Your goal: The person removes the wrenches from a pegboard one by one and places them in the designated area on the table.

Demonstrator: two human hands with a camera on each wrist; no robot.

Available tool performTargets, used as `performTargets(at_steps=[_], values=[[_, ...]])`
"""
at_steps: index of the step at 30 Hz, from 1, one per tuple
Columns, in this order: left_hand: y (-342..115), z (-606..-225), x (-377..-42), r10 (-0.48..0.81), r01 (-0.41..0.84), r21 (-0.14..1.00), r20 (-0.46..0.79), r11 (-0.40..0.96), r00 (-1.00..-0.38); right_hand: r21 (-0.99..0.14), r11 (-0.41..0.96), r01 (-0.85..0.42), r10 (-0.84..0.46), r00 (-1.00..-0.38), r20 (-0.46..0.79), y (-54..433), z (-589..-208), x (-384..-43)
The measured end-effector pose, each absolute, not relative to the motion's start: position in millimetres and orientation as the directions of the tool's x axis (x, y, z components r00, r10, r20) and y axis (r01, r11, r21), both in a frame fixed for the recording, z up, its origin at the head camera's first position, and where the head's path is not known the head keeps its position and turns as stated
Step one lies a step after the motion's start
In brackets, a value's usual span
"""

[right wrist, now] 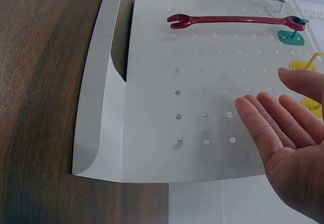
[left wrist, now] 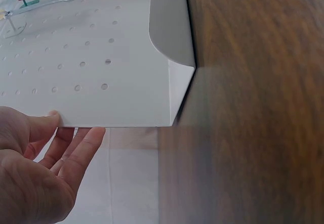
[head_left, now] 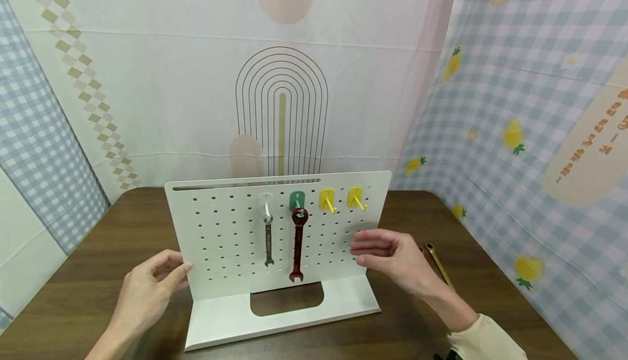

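A white pegboard [head_left: 230, 240] stands on its flat base. My left hand [head_left: 149, 289] pinches its left edge, thumb in front [left wrist: 46, 125] and fingers at the back. My right hand [head_left: 392, 253] is near the right edge, its fingers extended in front of the board; whether they touch it is unclear. A small silver wrench [head_left: 268, 243] hangs from a white hook [head_left: 266, 205]. Beside it a larger red wrench [head_left: 297, 248] hangs from a green hook [head_left: 296, 199]. Two yellow hooks, one left [head_left: 327, 201] and one right [head_left: 356, 198], hold nothing.
A gold wrench [head_left: 440, 264] lies on the brown wooden table [head_left: 412, 322], right of the board and partly hidden by my right hand. Patterned curtains surround the table at the back [head_left: 171, 103] and the right [head_left: 490, 131]. The pegboard base has a wide cutout.
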State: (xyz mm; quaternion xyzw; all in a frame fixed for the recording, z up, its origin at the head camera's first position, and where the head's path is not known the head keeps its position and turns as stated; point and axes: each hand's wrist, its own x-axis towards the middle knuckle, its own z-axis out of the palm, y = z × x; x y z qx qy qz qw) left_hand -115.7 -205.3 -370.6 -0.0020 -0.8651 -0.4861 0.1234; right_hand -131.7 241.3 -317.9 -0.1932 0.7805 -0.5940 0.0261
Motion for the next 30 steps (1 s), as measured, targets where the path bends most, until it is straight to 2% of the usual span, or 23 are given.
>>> performTargets(at_steps=[14, 30], values=[[-206, -371, -116, -0.115, 0.125, 0.841, 0.216, 0.526, -0.970, -0.942, 0.251, -0.223, -0.324, -0.936, 0.135, 238, -316, -131], [-206, -372, -116, -0.111, 0.128, 0.843, 0.216, 0.522, -0.970, -0.943, 0.222, -0.246, -0.352, -0.923, 0.157, 230, -317, -131]])
